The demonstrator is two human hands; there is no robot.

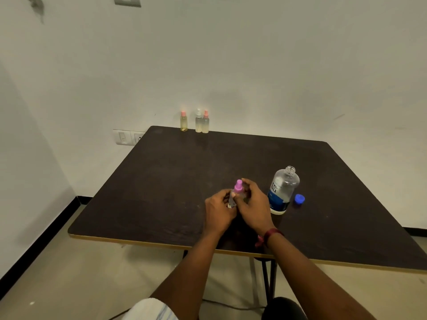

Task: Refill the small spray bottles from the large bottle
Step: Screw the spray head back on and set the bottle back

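The large bottle [282, 190] carries a label with "re-nu" printed down its side in dark letters; smaller print on its blue band is unreadable.

Both hands on one small spray bottle [238, 192] with pink top, mid-table [161, 181]. Left hand [218, 212] grips the body, right hand [253, 205] has fingers at the sprayer. Large bottle [283, 190] upright just right of them, uncapped; blue cap [299, 199] beside it. Three more spray bottles [198, 121] at far edge by the wall. Red band [271, 235] on right wrist.
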